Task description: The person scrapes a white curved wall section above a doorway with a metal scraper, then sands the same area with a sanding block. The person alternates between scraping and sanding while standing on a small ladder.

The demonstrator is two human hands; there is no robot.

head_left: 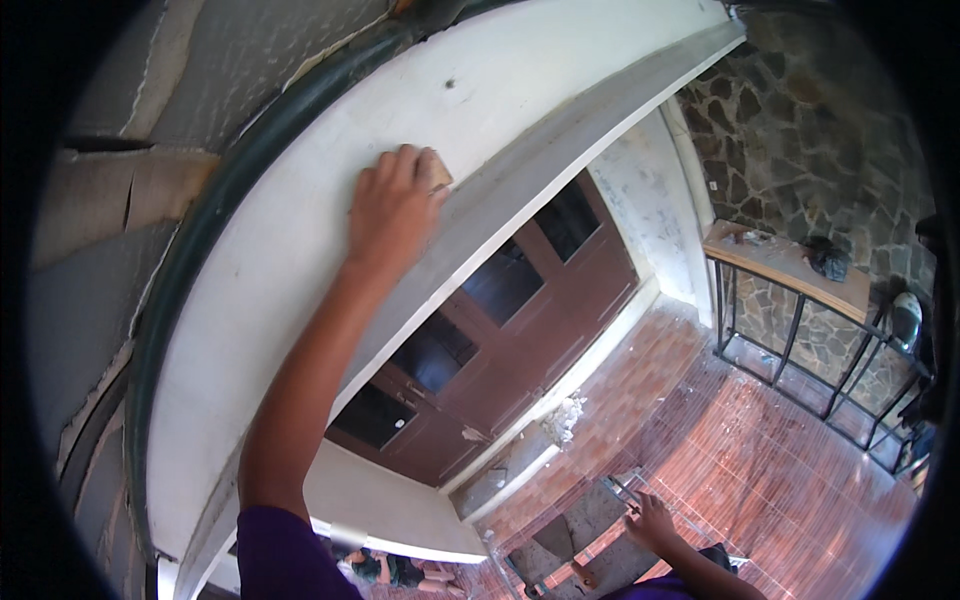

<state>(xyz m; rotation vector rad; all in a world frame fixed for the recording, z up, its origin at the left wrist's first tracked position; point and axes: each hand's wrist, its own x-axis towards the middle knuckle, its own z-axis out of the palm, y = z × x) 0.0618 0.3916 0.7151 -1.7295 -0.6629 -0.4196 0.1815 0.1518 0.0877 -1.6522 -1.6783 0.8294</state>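
Note:
My left hand [395, 208] is raised against the white painted wall [300, 210], its fingers bent over a small tan piece [439, 172]. The piece looks like a sanding block or folded sandpaper; most of it hides under the palm. Lower down on the right, my right hand [654, 524] is closed round a thin metal bar [622, 488]. That bar edges a grey, worn platform [600, 535] close below me. A dark hole [449, 84] marks the wall above my left hand.
A grey ledge [560, 135] runs below the wall, above brown doors with dark panes [560, 310]. Far below lies a red tiled floor [740, 450] with white debris [565, 418]. A wood-topped railing [800, 275] stands right. Another person [395, 570] is at lower left. A dark pipe [265, 140] borders the wall.

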